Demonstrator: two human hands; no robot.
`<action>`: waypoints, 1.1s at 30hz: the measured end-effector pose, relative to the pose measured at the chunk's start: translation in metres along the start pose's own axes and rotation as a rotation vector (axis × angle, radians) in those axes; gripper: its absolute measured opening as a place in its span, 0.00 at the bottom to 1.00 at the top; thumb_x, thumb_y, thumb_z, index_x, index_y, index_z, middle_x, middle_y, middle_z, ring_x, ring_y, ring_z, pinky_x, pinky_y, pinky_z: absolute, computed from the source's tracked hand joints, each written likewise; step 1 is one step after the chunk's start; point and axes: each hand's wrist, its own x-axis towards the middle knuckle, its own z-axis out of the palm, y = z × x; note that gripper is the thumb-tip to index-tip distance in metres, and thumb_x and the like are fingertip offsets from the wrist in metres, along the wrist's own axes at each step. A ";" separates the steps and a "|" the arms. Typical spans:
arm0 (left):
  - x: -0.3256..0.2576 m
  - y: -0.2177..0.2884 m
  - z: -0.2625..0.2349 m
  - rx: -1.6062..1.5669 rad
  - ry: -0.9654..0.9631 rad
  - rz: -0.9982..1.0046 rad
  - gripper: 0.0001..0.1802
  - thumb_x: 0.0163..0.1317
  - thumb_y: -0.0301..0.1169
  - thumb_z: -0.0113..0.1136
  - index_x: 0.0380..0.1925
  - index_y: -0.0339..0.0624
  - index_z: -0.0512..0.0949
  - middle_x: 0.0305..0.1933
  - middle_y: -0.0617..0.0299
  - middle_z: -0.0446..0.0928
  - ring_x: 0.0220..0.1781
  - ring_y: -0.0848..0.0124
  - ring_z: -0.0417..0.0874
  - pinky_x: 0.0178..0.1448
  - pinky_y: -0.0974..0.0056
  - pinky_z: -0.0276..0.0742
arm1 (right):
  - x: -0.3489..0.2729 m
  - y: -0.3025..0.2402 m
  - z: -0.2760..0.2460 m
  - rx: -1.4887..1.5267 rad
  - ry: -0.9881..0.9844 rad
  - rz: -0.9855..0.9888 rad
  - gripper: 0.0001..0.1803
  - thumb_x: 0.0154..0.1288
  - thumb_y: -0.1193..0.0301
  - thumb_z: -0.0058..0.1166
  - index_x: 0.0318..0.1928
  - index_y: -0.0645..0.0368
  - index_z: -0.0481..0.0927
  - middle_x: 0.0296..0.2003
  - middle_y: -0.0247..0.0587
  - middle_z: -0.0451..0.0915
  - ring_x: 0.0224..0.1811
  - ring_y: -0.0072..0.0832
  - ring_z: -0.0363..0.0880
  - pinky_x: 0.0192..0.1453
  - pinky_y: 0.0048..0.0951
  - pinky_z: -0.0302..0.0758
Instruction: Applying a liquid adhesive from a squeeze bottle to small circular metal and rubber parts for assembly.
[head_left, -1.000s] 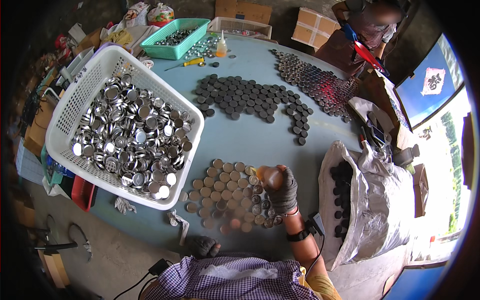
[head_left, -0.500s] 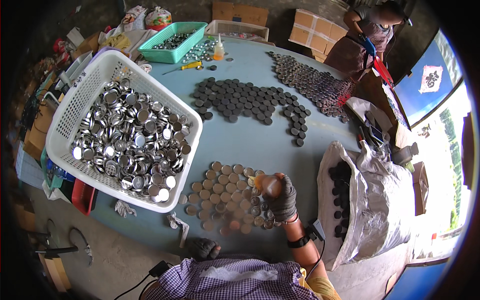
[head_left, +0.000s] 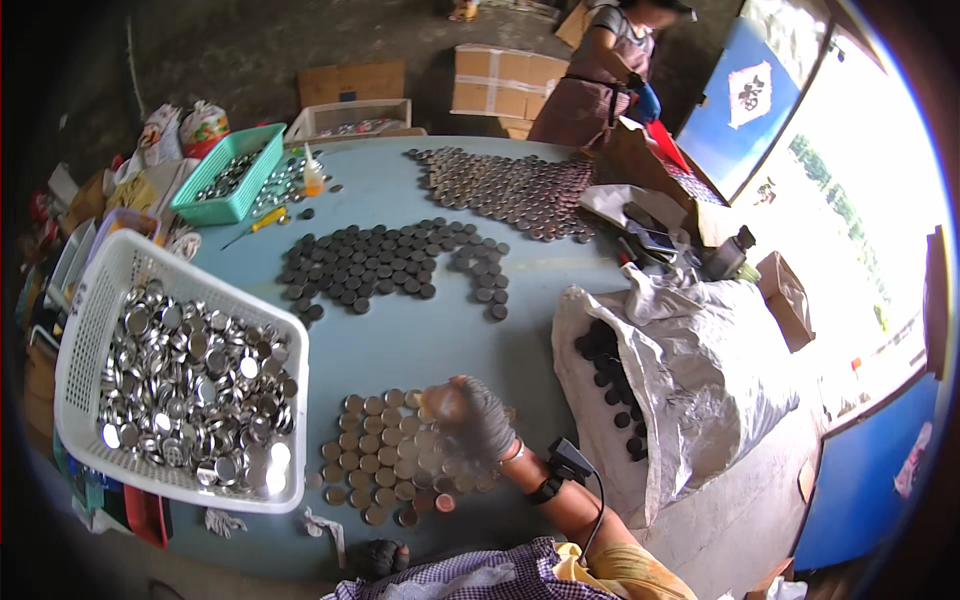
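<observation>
Where your right hand (head_left: 484,424) is: above the right part of the pale discs (head_left: 369,443), fingers wrapped around a blurred translucent bottle (head_left: 443,405).
Left hand (head_left: 385,557): gloved, by the near edge of your table (head_left: 450,340); you cannot tell whether its fingers are open or closed.
Dark discs (head_left: 385,262): spread beyond the pale ones.
White basket (head_left: 90,340): at your left, heaped with metal caps (head_left: 185,380).
White sack (head_left: 715,370): at your right.
</observation>
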 end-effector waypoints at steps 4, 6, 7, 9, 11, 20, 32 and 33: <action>-0.012 -0.037 0.024 0.162 0.050 0.180 0.29 0.57 0.44 0.64 0.51 0.47 0.61 0.21 0.65 0.80 0.18 0.60 0.78 0.25 0.55 0.75 | -0.009 0.003 0.003 0.010 0.042 0.022 0.32 0.49 0.65 0.70 0.54 0.64 0.73 0.43 0.49 0.79 0.46 0.45 0.80 0.52 0.40 0.77; -0.011 -0.047 0.024 0.341 0.016 0.385 0.54 0.61 0.49 0.64 0.75 0.43 0.41 0.20 0.71 0.80 0.15 0.60 0.75 0.22 0.56 0.76 | -0.013 0.006 0.003 0.015 0.028 0.050 0.32 0.50 0.64 0.70 0.54 0.64 0.73 0.44 0.50 0.79 0.46 0.45 0.80 0.52 0.40 0.77; -0.012 -0.044 0.023 0.269 0.027 0.313 0.40 0.61 0.48 0.64 0.65 0.42 0.57 0.21 0.68 0.80 0.17 0.61 0.76 0.22 0.56 0.74 | -0.015 0.009 0.002 0.000 0.021 0.035 0.33 0.49 0.64 0.71 0.54 0.63 0.73 0.44 0.49 0.79 0.46 0.45 0.80 0.52 0.40 0.77; -0.008 -0.030 0.015 0.202 0.042 0.234 0.28 0.61 0.46 0.64 0.55 0.42 0.72 0.23 0.65 0.80 0.19 0.62 0.77 0.22 0.56 0.72 | -0.014 0.012 0.006 -0.011 0.011 0.015 0.34 0.49 0.63 0.71 0.54 0.63 0.73 0.45 0.49 0.78 0.46 0.44 0.80 0.52 0.40 0.77; -0.004 -0.008 0.002 0.051 0.021 0.049 0.07 0.52 0.39 0.65 0.27 0.50 0.81 0.21 0.59 0.79 0.22 0.59 0.80 0.28 0.54 0.75 | -0.013 0.009 0.009 0.635 -0.106 0.526 0.35 0.48 0.62 0.72 0.55 0.63 0.72 0.45 0.49 0.78 0.46 0.43 0.80 0.51 0.38 0.78; 0.024 0.021 -0.014 -0.202 0.014 -0.006 0.07 0.55 0.35 0.64 0.27 0.45 0.79 0.18 0.58 0.76 0.18 0.57 0.77 0.24 0.56 0.71 | 0.000 -0.032 -0.018 0.106 0.104 0.121 0.30 0.49 0.68 0.69 0.52 0.59 0.72 0.41 0.44 0.81 0.42 0.38 0.82 0.48 0.36 0.79; 0.022 0.022 -0.008 -0.143 0.076 0.064 0.06 0.53 0.32 0.66 0.25 0.48 0.78 0.19 0.60 0.76 0.19 0.61 0.77 0.24 0.58 0.71 | 0.009 -0.020 0.008 0.107 0.033 0.109 0.30 0.51 0.66 0.70 0.53 0.60 0.70 0.44 0.44 0.82 0.45 0.36 0.82 0.51 0.33 0.78; 0.020 0.020 -0.010 -0.125 -0.012 0.039 0.06 0.49 0.32 0.68 0.27 0.51 0.81 0.22 0.64 0.79 0.22 0.65 0.81 0.28 0.60 0.75 | 0.010 -0.020 0.009 0.088 0.018 0.114 0.30 0.51 0.66 0.70 0.53 0.60 0.70 0.44 0.44 0.82 0.45 0.37 0.83 0.51 0.33 0.78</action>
